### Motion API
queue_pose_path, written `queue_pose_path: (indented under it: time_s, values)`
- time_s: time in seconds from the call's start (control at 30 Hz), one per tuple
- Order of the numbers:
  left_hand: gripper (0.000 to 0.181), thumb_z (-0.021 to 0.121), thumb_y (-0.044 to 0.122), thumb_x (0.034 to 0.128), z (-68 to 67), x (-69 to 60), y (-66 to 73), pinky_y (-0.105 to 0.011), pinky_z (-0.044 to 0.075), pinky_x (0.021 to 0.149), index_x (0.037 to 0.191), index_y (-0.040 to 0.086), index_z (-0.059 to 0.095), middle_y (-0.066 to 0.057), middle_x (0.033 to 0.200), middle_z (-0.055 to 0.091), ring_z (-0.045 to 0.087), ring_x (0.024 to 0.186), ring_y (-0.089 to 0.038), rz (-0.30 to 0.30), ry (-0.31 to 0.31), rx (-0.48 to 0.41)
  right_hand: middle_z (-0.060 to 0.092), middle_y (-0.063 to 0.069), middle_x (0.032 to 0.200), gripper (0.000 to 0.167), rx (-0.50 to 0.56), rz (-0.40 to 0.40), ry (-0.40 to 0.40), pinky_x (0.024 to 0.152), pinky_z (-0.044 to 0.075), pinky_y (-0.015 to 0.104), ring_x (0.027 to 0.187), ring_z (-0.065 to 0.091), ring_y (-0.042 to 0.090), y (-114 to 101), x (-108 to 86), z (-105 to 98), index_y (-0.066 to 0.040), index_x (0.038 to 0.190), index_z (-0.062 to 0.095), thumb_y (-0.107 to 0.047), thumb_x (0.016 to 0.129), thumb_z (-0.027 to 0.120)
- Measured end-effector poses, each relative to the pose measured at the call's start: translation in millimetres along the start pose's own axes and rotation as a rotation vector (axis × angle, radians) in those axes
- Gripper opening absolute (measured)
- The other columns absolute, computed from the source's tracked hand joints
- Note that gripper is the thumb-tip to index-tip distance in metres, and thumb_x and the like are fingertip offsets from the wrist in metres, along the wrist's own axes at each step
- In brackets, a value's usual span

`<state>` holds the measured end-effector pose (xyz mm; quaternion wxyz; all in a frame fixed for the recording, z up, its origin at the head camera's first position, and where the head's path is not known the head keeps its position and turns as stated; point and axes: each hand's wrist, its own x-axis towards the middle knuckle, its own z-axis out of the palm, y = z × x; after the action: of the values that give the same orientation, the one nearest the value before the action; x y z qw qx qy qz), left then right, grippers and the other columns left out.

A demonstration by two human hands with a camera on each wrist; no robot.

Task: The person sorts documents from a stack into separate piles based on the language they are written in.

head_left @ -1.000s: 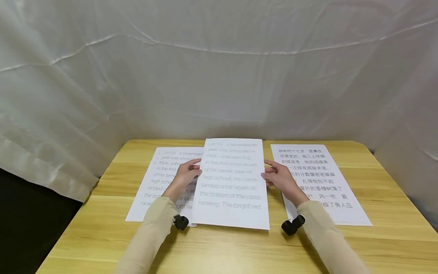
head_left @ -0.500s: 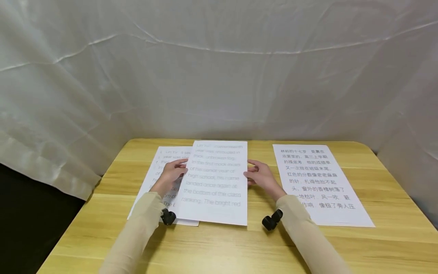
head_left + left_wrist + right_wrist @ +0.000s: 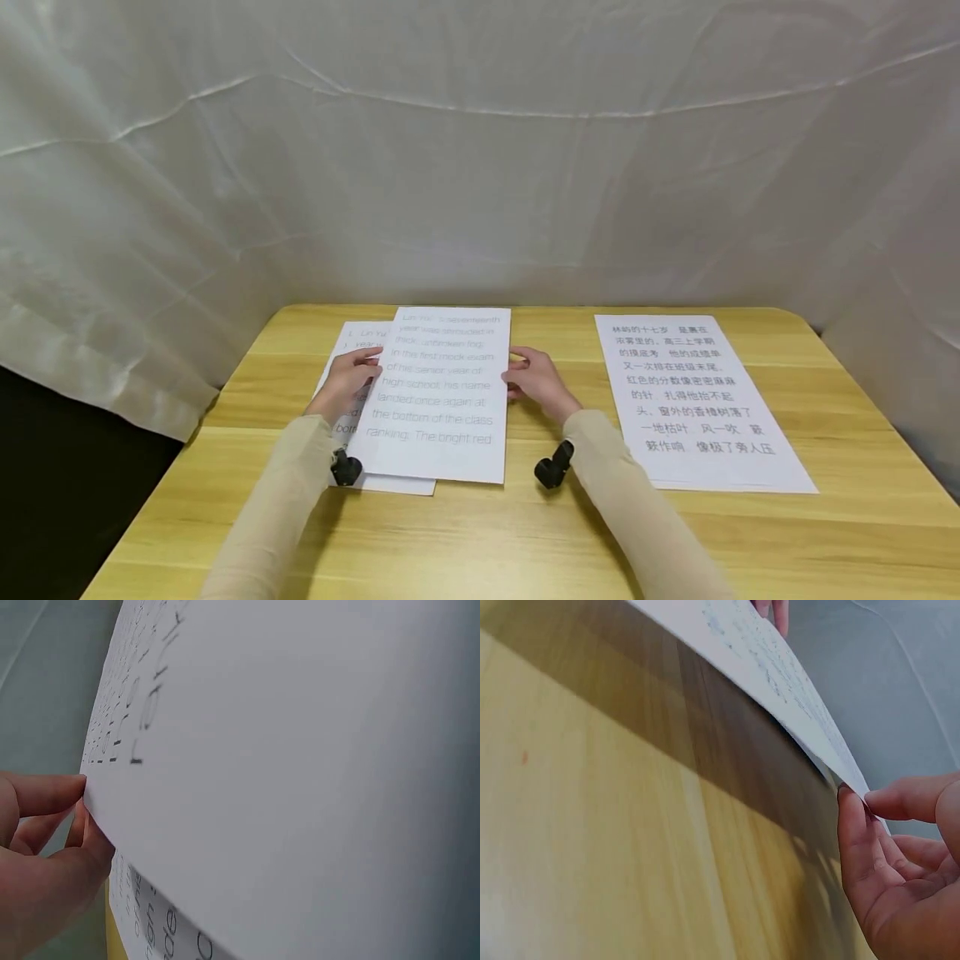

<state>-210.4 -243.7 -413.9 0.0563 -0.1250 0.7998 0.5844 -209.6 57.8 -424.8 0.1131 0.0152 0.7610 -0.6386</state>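
Note:
A sheet of paper point(image 3: 435, 400) printed with English text is held between my two hands, raised off the table. My left hand point(image 3: 347, 382) pinches its left edge, and my right hand point(image 3: 542, 385) pinches the right edge. Beneath it, toward the left, lies another English-printed sheet point(image 3: 397, 484), mostly covered by the held one and my left hand. In the left wrist view the thumb and fingers grip the edge of the held paper point(image 3: 247, 787). From the right wrist, the held paper point(image 3: 780, 690) is seen above the wood, casting a shadow.
A sheet with Chinese text point(image 3: 697, 400) lies flat on the right part of the wooden table point(image 3: 480, 542). A pale cloth curtain point(image 3: 480, 183) hangs behind the table's back edge. A dark area point(image 3: 67, 483) lies beyond the left edge.
Both hands have moved left together with the held sheet, which now covers more of the left English sheet. The Chinese sheet, partly behind my right arm before, is now fully visible.

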Motion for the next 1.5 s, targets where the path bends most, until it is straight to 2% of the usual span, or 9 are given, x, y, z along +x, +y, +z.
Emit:
queue_pose_path:
  time_s: [0.23,0.43,0.6,0.8,1.07,1.27,1.5]
  values:
    - [0.045,0.047,0.000,0.0965,-14.8,-1.4,0.5,-0.039,0.040,0.100,0.141,-0.001,0.046,-0.020,0.126,0.048,0.048,0.110,-0.029,-0.015,0.040,0.043,0.061,0.020,0.104,0.059,0.036,0.004,-0.018,0.064,0.057,0.029,0.077,0.063,0.020,0,2.3,17,0.003,0.142,0.042,0.008,0.087,0.062]
    - [0.045,0.047,0.000,0.0972,-24.7,-2.4,-1.2,-0.037,0.040,0.095,0.142,-0.001,0.045,-0.019,0.126,0.048,0.048,0.108,-0.028,-0.040,0.047,0.046,0.060,0.019,0.100,0.060,0.034,-0.006,-0.025,0.063,0.056,0.027,0.076,0.063,0.020,-2,3.4,29,0.004,0.142,0.041,0.008,0.086,0.062]
    - [0.044,0.045,0.001,0.0981,-32.7,-4.5,-6.2,-0.038,0.039,0.098,0.142,-0.001,0.044,-0.020,0.129,0.047,0.047,0.111,-0.029,-0.071,0.069,0.042,0.060,0.018,0.099,0.059,0.024,-0.022,-0.041,0.063,0.057,0.027,0.074,0.063,0.020,-3,3.3,38,0.005,0.142,0.042,0.008,0.086,0.063]
    - [0.044,0.044,-0.001,0.0978,-37.6,-4.0,-12.6,-0.040,0.038,0.099,0.142,-0.004,0.044,-0.022,0.130,0.045,0.045,0.110,-0.030,-0.067,0.071,0.030,0.060,0.018,0.098,0.059,0.037,-0.014,-0.063,0.063,0.057,0.028,0.071,0.064,0.018,1,2.2,46,0.007,0.141,0.042,0.008,0.086,0.064]
    - [0.042,0.044,0.000,0.0981,-45.2,-1.0,-15.1,-0.041,0.037,0.101,0.140,-0.005,0.045,-0.024,0.133,0.045,0.044,0.113,-0.032,-0.066,0.098,0.060,0.062,0.018,0.093,0.059,0.050,-0.041,-0.070,0.059,0.057,0.028,0.064,0.062,0.016,-4,4.3,55,0.008,0.141,0.041,0.009,0.086,0.063]
    - [0.042,0.045,0.000,0.0974,-53.4,-1.9,-17.5,-0.040,0.040,0.095,0.139,-0.007,0.045,-0.025,0.129,0.047,0.047,0.109,-0.033,-0.057,0.117,0.065,0.062,0.017,0.092,0.059,0.049,-0.051,-0.074,0.058,0.056,0.028,0.063,0.061,0.016,-9,5.6,64,0.008,0.140,0.042,0.009,0.085,0.063]
    - [0.042,0.044,0.001,0.0980,-61.3,-9.0,-22.9,-0.038,0.044,0.089,0.139,-0.008,0.044,-0.027,0.130,0.048,0.050,0.107,-0.033,-0.062,0.119,0.086,0.061,0.014,0.091,0.060,0.036,-0.047,-0.092,0.058,0.056,0.026,0.061,0.062,0.015,-4,9.4,78,0.007,0.141,0.042,0.007,0.085,0.064]
